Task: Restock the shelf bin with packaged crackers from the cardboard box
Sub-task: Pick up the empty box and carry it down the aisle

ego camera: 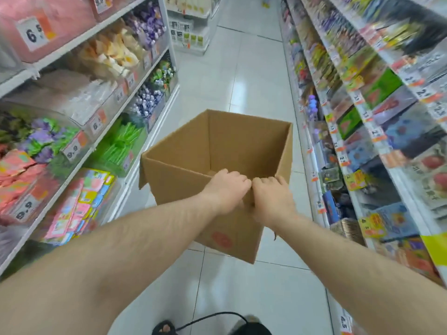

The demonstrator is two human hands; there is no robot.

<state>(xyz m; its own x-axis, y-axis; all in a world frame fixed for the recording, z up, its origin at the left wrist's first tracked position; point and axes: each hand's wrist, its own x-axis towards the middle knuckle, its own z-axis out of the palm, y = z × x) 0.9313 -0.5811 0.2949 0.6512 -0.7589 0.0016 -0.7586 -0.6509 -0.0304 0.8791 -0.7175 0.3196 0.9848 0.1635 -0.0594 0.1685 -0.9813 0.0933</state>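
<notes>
Gripping the near rim side by side, the left hand (226, 189) and right hand (272, 195) are curled over the edge of an open cardboard box (242, 141), held above the tiled aisle floor (254, 76) between stocked shelves (104, 76), its inside apparently empty.

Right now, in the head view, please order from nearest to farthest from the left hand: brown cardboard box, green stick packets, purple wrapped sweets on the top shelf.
1. Brown cardboard box: held by the left hand.
2. Green stick packets: left, lower shelf.
3. Purple wrapped sweets: left, top shelf, farthest.
</notes>
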